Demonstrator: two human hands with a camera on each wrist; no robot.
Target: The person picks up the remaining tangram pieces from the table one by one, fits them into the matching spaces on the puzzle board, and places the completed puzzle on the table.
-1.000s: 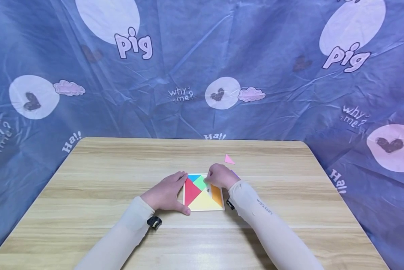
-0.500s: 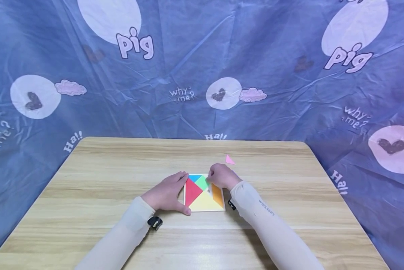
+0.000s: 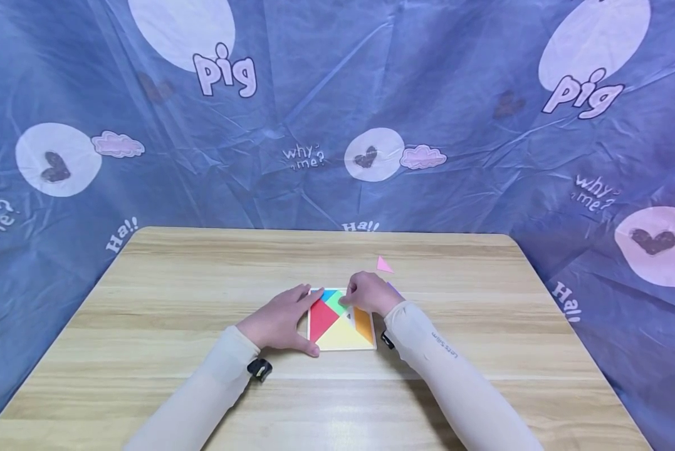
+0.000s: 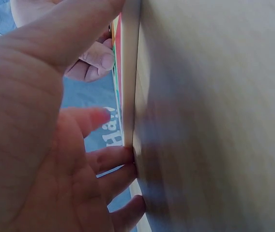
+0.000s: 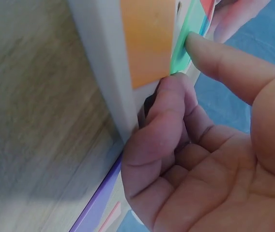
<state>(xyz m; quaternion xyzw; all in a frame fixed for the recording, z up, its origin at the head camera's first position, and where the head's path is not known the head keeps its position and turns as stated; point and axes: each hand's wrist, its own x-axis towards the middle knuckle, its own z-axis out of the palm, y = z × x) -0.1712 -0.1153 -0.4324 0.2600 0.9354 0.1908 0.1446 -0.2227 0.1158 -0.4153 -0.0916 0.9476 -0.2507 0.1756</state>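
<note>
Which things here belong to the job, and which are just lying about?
In the job:
tray, red piece, yellow piece, orange piece, blue piece, green piece; likely also, though loose, pink piece and purple piece.

Just around:
table, backdrop, black wrist gadgets.

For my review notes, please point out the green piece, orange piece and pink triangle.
Green piece (image 3: 334, 304), head view: visible face's middle.
Orange piece (image 5: 149, 42), right wrist view: visible face's middle.
Pink triangle (image 3: 383, 266), head view: face's middle.

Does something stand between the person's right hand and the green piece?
Nothing visible does: the right hand touches the green piece with its thumb, as the right wrist view shows. The left hand is near, at the board's left side, but not between them.
</note>
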